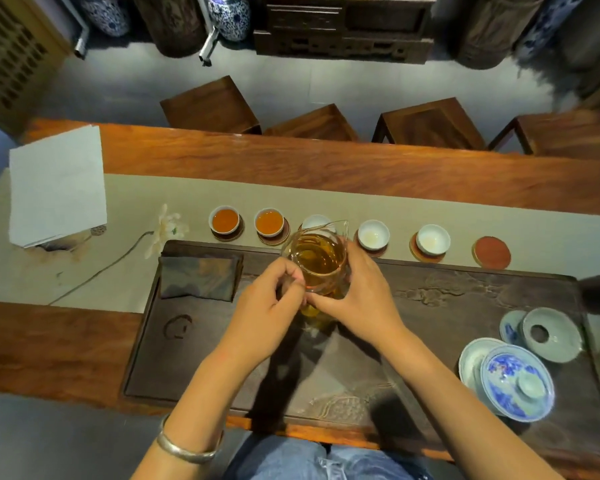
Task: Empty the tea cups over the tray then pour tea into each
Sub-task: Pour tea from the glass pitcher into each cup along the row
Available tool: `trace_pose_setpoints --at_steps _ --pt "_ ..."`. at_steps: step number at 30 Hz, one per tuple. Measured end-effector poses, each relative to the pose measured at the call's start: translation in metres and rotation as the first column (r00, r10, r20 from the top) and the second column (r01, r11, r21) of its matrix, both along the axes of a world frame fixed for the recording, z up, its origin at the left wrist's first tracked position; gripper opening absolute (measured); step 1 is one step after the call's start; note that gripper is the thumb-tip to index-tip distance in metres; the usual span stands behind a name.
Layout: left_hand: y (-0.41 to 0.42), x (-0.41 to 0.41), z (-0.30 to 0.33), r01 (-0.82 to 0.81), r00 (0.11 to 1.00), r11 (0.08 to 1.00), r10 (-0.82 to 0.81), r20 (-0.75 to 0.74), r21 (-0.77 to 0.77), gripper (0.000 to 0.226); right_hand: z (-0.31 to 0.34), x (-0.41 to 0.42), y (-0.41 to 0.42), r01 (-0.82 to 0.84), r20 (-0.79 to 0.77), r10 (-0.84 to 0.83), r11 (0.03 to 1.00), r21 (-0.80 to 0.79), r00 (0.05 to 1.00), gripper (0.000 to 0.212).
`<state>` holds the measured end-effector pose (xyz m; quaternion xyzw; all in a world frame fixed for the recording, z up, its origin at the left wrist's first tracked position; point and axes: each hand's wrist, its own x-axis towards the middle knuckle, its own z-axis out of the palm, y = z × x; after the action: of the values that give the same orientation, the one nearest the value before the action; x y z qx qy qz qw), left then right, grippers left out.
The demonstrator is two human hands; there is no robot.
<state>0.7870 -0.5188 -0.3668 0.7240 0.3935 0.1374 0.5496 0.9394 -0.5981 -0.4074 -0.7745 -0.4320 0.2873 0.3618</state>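
A glass pitcher [317, 259] of amber tea is held over the dark wooden tea tray [447, 299]. My right hand [355, 292] wraps its right side and my left hand [274, 296] pinches its left side near the handle. Its spout points at a white cup [314, 222], partly hidden behind the glass. Beyond the tray stand a row of cups on round coasters. Two cups at the left [224, 220] [269, 221] hold orange tea. Two cups at the right [373, 233] [432, 239] look nearly empty. One red coaster [491, 252] is bare.
A folded dark cloth [198, 277] lies on the tray's left end. A blue-and-white gaiwan [510, 379] and a celadon lid rest [548, 334] sit at its right. A white paper stack [58, 183] and a flower [165, 230] lie left. Wooden stools [426, 124] stand beyond the table.
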Motion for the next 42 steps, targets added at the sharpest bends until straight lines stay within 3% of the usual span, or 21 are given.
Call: trace_pose_setpoints --at_steps 18,25,42 --pt "0.068 0.017 -0.023 0.063 0.991 0.998 -0.065 -0.117 -0.021 0.011 -0.04 -0.002 0.055 0.101 -0.302 -0.099 0.995 -0.008 0.948 0.062" --pt "0.084 0.02 -0.03 0.102 0.986 0.994 -0.106 -0.127 -0.041 0.01 -0.056 -0.004 0.066 0.122 -0.406 -0.118 0.992 -0.015 0.906 0.064" --pt "0.09 0.028 -0.031 0.055 0.993 0.994 -0.064 -0.099 -0.092 0.009 -0.069 -0.009 0.068 0.149 -0.497 -0.126 0.989 0.008 0.859 0.054"
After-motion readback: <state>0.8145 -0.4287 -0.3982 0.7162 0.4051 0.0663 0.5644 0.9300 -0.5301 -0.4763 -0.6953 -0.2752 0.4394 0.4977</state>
